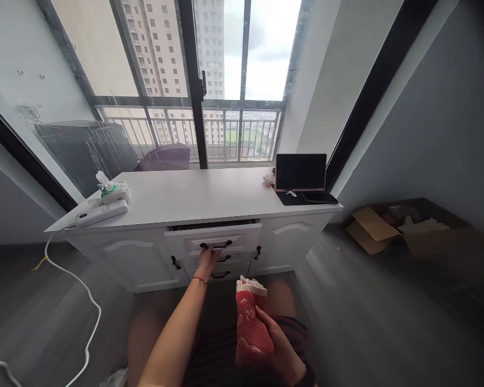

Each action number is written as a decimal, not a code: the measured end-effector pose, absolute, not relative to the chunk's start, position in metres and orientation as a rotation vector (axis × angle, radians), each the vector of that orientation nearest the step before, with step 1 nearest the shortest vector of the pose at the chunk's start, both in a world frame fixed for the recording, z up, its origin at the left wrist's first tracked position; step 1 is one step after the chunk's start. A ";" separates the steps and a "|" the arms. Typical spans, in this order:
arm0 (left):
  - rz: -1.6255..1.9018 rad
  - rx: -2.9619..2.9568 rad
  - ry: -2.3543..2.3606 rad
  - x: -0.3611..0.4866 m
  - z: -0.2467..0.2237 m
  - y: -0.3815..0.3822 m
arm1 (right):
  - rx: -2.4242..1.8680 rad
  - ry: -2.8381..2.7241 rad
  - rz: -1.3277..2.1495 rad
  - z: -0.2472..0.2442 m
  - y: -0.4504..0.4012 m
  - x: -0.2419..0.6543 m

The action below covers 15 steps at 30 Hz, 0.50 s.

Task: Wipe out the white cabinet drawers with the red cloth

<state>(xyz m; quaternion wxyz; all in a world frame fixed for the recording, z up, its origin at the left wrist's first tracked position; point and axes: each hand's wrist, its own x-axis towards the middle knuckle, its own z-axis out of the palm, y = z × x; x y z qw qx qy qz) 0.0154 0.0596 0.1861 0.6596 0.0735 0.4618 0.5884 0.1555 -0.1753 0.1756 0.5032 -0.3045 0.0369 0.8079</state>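
My left hand (208, 259), with a red string on its wrist, has its fingers hooked on the black handle of the top drawer (242, 236). That drawer stands slightly pulled out of the white cabinet (210, 193), and its inside is mostly dark. Over my lap, my right hand (275, 339) grips a folded red cloth item (252, 328) with a pale patterned surface and a whitish edge at its top. The thumb lies across the front of the cloth.
On the cabinet top are a tissue pack (115, 191), a white power strip (101, 212) with a trailing cable, and a tablet (300, 172) standing on the right. An open cardboard box (435, 239) sits on the floor at right. Windows rise behind.
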 end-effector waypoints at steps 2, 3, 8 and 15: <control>1.333 0.156 1.062 0.015 0.185 0.044 | -0.753 0.070 1.960 0.174 -0.177 0.153; 1.340 0.151 1.067 0.015 0.184 0.035 | -0.760 0.053 1.973 0.173 -0.178 0.151; 1.370 0.132 1.065 0.012 0.180 -0.006 | -0.793 -0.034 1.947 0.173 -0.185 0.142; 1.349 0.146 1.042 0.008 0.182 -0.034 | -0.845 -0.138 1.838 0.176 -0.198 0.138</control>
